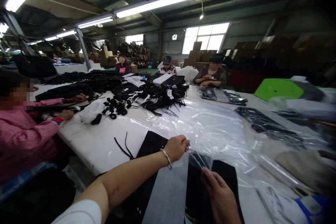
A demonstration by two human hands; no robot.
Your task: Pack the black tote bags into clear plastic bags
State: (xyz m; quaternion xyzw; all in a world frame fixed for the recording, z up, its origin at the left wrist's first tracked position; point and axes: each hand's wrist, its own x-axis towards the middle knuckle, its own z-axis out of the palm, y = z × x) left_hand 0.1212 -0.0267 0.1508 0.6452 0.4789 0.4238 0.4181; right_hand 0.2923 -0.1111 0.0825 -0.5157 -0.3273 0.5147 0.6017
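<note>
A clear plastic bag (197, 158) is stretched between my two hands near the front of the table. My left hand (177, 148), with a bracelet at its wrist, is closed on the bag's far left edge. Lower and to the right, my right hand (219, 191) pinches the near edge between thumb and fingers. Under my arms lies a folded black garment (149, 145) with thin black cords sticking out on its left. A long pale grey board (169, 190) lies lengthwise over the garment, partly hidden by my left forearm.
Flat clear plastic bags (215, 122) spread across the white table (97, 145). Black garments (162, 92) with cords are heaped beyond. Bagged black garments (223, 95) and a green board (278, 89) lie to the right. A person in a pink checked sleeve (34, 134) sits at left; several people sit farther back.
</note>
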